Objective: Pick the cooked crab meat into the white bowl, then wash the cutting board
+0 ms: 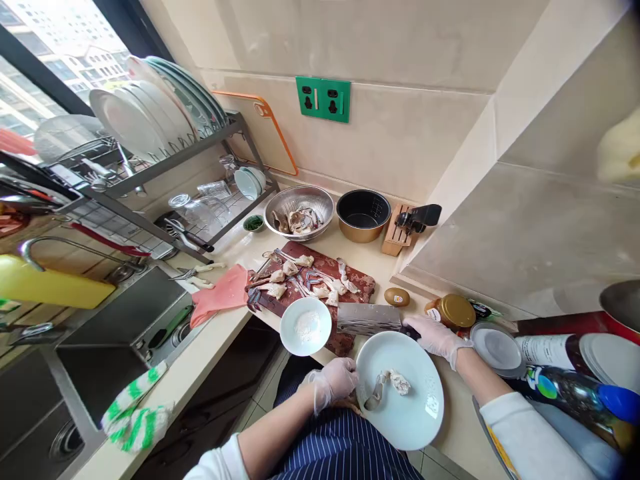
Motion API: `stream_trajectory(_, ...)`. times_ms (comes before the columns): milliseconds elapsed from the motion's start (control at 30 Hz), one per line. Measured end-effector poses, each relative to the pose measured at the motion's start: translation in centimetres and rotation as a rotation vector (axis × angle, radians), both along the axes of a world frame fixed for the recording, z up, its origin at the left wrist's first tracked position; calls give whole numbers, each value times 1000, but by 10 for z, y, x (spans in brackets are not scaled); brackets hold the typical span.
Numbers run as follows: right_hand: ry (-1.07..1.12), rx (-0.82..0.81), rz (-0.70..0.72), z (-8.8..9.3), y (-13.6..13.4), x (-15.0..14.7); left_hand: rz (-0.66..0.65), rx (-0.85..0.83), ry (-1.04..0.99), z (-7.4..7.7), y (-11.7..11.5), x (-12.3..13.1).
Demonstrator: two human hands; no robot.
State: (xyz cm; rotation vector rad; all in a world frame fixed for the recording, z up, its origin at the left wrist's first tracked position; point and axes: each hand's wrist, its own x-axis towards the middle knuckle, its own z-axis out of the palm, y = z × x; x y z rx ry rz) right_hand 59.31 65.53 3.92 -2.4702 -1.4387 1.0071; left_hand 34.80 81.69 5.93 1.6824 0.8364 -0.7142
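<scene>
My left hand [334, 383], in a clear glove, has its fingers curled round the near-left rim of a pale plate [406, 413] that holds a couple of crab pieces [390, 385]. My right hand [436, 337], also gloved, is closed round the handle of a wide steel cleaver [369, 319], whose blade lies flat on the reddish cutting board [356, 291]. Cut crab pieces [306, 277] are strewn over the board. A small white bowl of white powder [305, 326] sits on the board's near edge, just left of the blade.
Behind the board stand a steel bowl of crab parts [299, 212], a black-lined pot [363, 215] and a wooden knife block [400, 231]. A kiwi [397, 297], a gold-lidded jar [453, 311], lids and bottles [575, 393] crowd the right. Left: pink cloth [220, 295], sink [120, 333], dish rack [150, 133].
</scene>
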Motion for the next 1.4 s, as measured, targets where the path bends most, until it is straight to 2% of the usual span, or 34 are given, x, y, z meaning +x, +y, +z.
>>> stream_trajectory(133, -72, -79, 102, 7, 8, -3, 4, -12, 18, -10, -3, 0)
stream_trajectory(233, -73, -88, 105, 9, 10, -3, 15, -25, 17, -15, -5, -2)
stream_trajectory(400, 47, -96, 61, 9, 9, 3, 42, -35, -16, -17, -9, -6)
stream_trajectory(533, 171, -36, -83, 16, 6, 1, 61, -52, -28, -18, -11, -8)
stream_trajectory(700, 185, 58, -211, 45, -4, -9, 106, -86, 3, -19, -16, -3)
stream_trajectory(800, 226, 183, -369, 58, 1, -22, 122, -96, 9, -19, -19, 9)
stream_trajectory(933, 227, 300, -605, 52, 32, -48, 85, -105, -2, -13, -21, 24)
stream_trajectory(1033, 146, 218, -727, 39, 64, -65, 6, -83, -33, 2, -13, 16)
stream_trajectory(1133, 91, 128, -782, 29, 94, -77, -107, -101, -143, 29, 13, -10)
stream_trajectory(1200, 67, 104, -811, 24, 111, -84, -153, -217, -267, 52, 44, -27)
stream_trajectory(1267, 46, 85, -849, 21, 125, -90, -126, -307, -365, 74, 87, -34)
stream_trajectory(1300, 37, 74, -871, 19, 131, -92, -105, -266, -404, 82, 111, -33)
stream_trajectory(1333, 28, 63, -893, 18, 136, -94, -95, -158, -440, 88, 135, -29)
stream_trajectory(1400, 8, 40, -928, 16, 145, -96, -169, 178, -494, 92, 182, -11)
